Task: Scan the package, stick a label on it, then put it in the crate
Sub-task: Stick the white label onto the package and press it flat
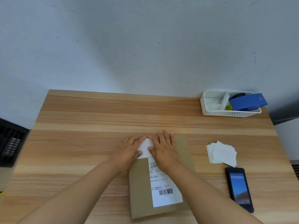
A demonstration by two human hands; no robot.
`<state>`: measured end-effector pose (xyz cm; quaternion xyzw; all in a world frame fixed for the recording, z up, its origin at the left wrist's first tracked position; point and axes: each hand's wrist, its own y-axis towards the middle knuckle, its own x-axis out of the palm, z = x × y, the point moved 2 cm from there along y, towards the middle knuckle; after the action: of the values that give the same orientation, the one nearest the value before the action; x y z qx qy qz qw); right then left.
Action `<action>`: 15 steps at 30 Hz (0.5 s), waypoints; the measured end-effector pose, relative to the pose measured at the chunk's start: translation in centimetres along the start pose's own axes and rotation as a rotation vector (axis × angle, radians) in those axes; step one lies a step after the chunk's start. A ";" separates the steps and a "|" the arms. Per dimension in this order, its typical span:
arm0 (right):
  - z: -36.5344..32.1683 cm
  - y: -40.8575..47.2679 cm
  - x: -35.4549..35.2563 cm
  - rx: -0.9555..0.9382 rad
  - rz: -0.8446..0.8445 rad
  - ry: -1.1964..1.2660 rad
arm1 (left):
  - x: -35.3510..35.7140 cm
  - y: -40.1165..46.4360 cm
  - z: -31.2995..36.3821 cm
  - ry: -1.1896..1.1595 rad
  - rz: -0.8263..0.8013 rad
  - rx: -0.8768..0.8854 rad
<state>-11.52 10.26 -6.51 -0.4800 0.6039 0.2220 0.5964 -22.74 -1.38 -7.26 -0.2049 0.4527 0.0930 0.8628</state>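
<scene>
A flat brown cardboard package (140,188) lies on the wooden table in front of me, bearing a white shipping label with a barcode (165,189). A smaller white label (145,147) sits on the package's far end. My left hand (129,151) and my right hand (165,149) lie flat on either side of it, fingers spread, pressing it down. The black handheld scanner (239,188) rests on the table to the right, screen lit. A black crate (11,143) stands off the table's left edge.
A loose stack of white labels (223,152) lies right of the package. A white basket (210,109) at the back right holds a blue tape dispenser (247,101). A grey wall rises behind the table (97,113).
</scene>
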 end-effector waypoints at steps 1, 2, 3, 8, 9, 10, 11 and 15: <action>0.1 0.0 0.0 -0.003 -0.003 -0.004 | 0.0 -0.1 0.0 0.039 0.013 0.008; 0.2 0.0 0.0 -0.007 -0.001 -0.005 | 0.0 -0.3 0.0 0.090 0.025 0.016; 0.2 0.0 0.0 -0.010 0.006 -0.005 | 0.1 -0.4 0.1 0.135 0.027 0.023; 0.3 0.2 0.5 0.003 0.008 -0.022 | -0.5 -1.2 -0.4 0.221 0.105 -0.116; 0.4 0.2 0.5 0.003 0.019 -0.021 | -0.6 -1.4 -0.5 0.233 0.123 -0.124; 0.4 0.3 0.4 0.004 0.026 -0.020 | -0.7 -1.5 -0.5 0.233 0.127 -0.130; 0.5 0.3 0.4 0.002 0.023 -0.025 | -0.8 -1.5 -0.4 0.210 0.124 -0.138; 0.4 0.3 0.6 0.091 0.015 -0.058 | -0.4 -1.5 -0.7 0.079 0.113 -0.234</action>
<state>-11.47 10.49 -7.18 -0.4413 0.5995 0.2124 0.6331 -22.94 -2.98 -6.90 -0.2816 0.4832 0.1856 0.8079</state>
